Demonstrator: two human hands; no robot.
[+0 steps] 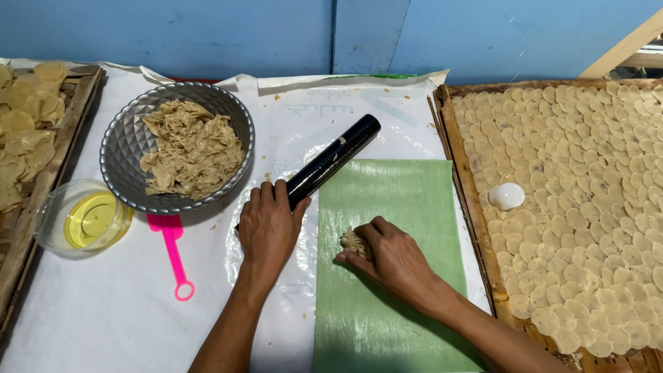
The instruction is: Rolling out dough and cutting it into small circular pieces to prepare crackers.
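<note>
My left hand [268,224] grips the near end of a black rolling pin [334,159], which lies slanted on the white sheet and points away to the right. My right hand [387,254] presses its fingers on a small beige lump of dough [353,242] at the left side of a green plastic sheet [397,200]. The two hands are close together but apart. A grey metal bowl [123,148] holding torn beige dough scraps [193,148] stands to the upper left of my left hand.
A clear cup of yellow oil [86,220] and a pink plastic tool [174,254] lie left. A wooden tray [467,179] on the right is covered with several thin round dough discs [587,173] and a white round object [506,196]. Another tray of discs [27,131] sits far left.
</note>
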